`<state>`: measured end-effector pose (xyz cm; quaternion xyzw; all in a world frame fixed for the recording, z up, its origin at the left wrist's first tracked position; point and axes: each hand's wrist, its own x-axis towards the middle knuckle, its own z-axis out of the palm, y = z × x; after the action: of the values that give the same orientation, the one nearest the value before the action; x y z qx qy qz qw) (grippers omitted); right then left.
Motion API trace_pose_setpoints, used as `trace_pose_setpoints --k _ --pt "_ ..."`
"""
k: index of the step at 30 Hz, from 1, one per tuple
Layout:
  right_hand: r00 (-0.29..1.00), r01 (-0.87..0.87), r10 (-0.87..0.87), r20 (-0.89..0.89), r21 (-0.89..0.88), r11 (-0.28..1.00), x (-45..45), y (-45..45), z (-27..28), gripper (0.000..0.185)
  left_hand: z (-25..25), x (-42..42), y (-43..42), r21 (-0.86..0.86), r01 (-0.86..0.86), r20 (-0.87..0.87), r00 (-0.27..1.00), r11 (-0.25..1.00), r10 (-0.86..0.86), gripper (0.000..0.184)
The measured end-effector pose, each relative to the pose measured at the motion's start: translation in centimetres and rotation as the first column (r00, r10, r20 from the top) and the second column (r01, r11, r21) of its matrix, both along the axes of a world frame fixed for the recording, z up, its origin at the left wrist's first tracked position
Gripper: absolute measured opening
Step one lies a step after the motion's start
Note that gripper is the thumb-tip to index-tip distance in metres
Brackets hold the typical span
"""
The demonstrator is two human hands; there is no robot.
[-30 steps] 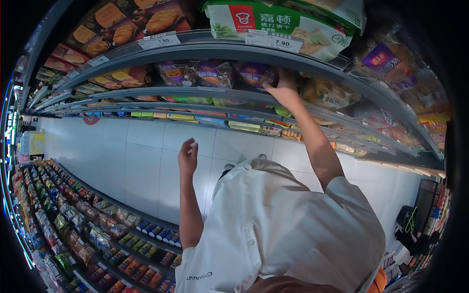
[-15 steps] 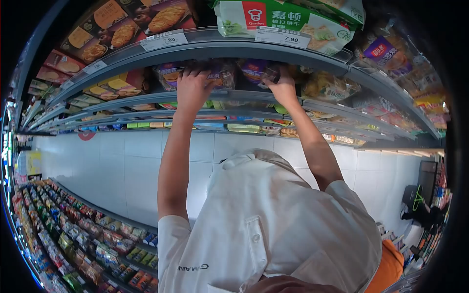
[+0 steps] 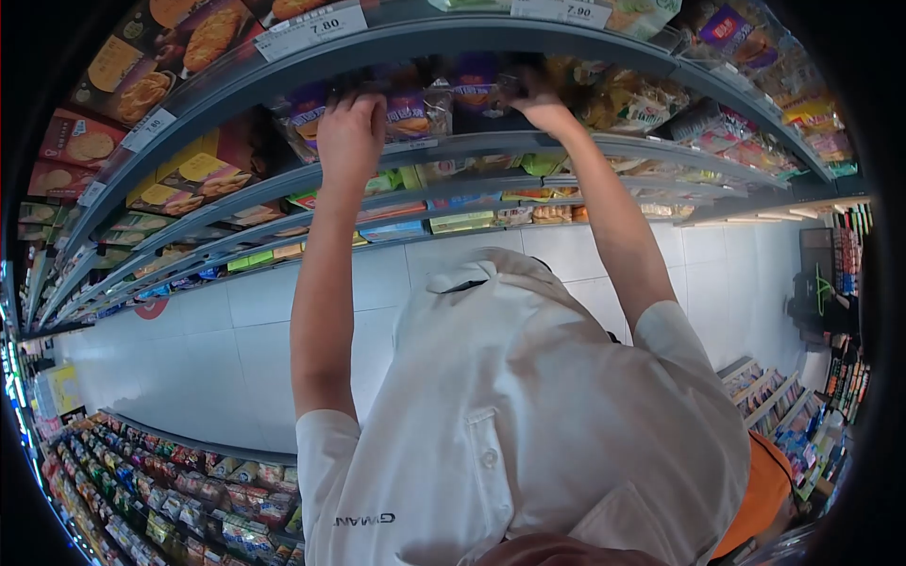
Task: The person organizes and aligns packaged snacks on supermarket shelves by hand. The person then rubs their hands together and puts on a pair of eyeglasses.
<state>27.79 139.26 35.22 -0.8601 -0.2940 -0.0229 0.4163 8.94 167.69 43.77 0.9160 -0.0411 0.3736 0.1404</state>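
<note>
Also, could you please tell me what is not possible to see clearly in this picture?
All in the head view:
- Left hand: fingertips blurred in shadow, grip unclear.
- Right hand: fingers blurred and in shadow, grip unclear.
- 7.90 price label: top cut off by upper edge.
- Lower-left snack packets: print too small.

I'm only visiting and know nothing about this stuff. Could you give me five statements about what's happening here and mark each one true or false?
1. The left hand is at the purple packets. True.
2. The right hand hangs beside the body. False: it reaches in at the same shelf as the left hand.
3. A price label reading 7.80 sits on a shelf edge above the left hand. True.
4. Both hands wear thick gloves. False: they are bare.
5. The floor is dark carpet. False: it is pale tiles.
</note>
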Motion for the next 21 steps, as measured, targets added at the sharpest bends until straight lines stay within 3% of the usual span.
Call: trace_pose_setpoints --k 2,5,8,9,12,16,19,21 --pt "0.978 -0.052 0.068 -0.199 0.084 0.995 0.7 0.0 -0.6 0.052 -0.5 0.1 -0.2 -0.015 0.01 0.02 1.0 1.0 -0.01 0.009" --pt "0.996 0.005 0.028 -0.084 0.369 0.93 -1.1 1.3 -0.6 0.054 -1.1 0.4 -0.4 -0.035 0.022 0.029 0.999 0.999 -0.021 0.01" --pt "0.984 0.105 -0.168 0.065 0.549 0.829 -4.7 2.5 1.8 0.043 -1.0 0.3 -0.5 -0.049 0.013 0.039 0.999 0.999 -0.011 0.011" --pt "0.988 0.129 -0.154 0.02 0.447 0.885 -3.4 2.3 0.4 0.04 -0.7 0.1 -0.6 -0.061 0.01 0.038 0.999 0.998 -0.008 0.011" --pt "0.927 0.29 -0.344 0.147 0.297 0.91 -4.3 3.5 -0.7 0.036 -0.3 -0.1 -1.0 -0.062 -0.008 0.024 1.0 0.998 0.01 0.01" --pt "0.961 0.259 -0.275 0.019 0.276 0.926 -4.7 2.5 0.8 0.045 -0.2 -0.4 -1.3 -0.062 -0.023 0.022 0.999 0.998 0.025 0.01" --pt "0.915 0.365 -0.4 0.047 0.32 0.874 -6.2 2.1 4.7 0.045 -0.4 -0.4 -1.5 -0.097 -0.061 -0.003 0.998 0.993 0.061 0.012" --pt "0.885 0.345 -0.406 0.23 0.264 0.901 -3.6 2.7 4.6 0.047 -0.8 -0.3 -1.5 -0.083 -0.062 -0.001 0.998 0.995 0.063 0.012"
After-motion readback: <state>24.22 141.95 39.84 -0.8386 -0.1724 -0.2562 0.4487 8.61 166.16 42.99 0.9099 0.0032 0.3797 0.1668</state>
